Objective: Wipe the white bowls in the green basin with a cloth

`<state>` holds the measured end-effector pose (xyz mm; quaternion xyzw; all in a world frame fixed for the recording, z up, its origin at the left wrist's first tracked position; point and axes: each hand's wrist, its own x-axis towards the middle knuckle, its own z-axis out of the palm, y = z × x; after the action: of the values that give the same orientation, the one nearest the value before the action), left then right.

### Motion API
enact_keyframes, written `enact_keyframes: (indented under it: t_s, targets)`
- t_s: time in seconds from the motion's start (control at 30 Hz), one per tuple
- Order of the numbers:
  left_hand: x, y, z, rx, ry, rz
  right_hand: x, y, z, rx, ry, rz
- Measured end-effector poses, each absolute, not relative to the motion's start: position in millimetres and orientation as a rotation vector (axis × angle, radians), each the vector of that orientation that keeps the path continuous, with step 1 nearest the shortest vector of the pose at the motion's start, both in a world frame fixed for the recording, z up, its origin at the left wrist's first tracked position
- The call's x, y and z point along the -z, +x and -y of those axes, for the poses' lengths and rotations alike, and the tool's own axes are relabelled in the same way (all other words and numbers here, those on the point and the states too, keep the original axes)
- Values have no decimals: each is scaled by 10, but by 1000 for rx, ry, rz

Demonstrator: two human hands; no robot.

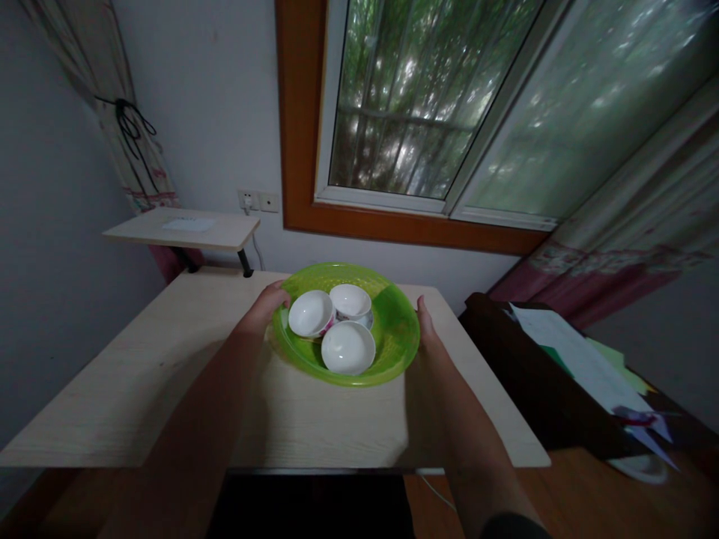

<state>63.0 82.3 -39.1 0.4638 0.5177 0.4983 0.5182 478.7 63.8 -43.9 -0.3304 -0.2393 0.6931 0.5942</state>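
Observation:
A round green plastic basin (pixel 393 337) is held over the light wooden table between my two hands. Inside it, three white bowls sit together toward the left: a left bowl (pixel 310 313), a back bowl (pixel 351 301) and a front bowl (pixel 348 348). Pink decoration shows on the outside of the left one. My left hand (pixel 270 303) grips the basin's left rim, thumb over the edge. On the opposite side, my right hand (pixel 427 323) clasps the right rim with its thumb up. The fingers under the basin are hidden, and whether its bottom touches the table I cannot tell.
The pale wooden table (pixel 331 434) has a small raised shelf (pixel 225 233) at its back left, with a white paper (pixel 189 224) on it. A dark cabinet (pixel 517 374) bearing papers stands at the right. Behind the table are a wall socket (pixel 248 199) and a window.

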Motion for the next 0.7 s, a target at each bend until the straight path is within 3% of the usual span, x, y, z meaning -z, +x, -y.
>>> enact_keyframes:
  t_s: [0.17, 0.47, 0.7]
  targets:
    - [381, 645, -782, -1211, 1112, -1278, 541, 4794, -354, -1704, -880, 505]
    - [391, 611, -771, -1215, 1164, -1194, 764, 4679, 356, -1516, -737, 354]
    - [371, 608, -782, -1174, 1145, -1245, 741, 4719, 172, -1497, -772, 354]
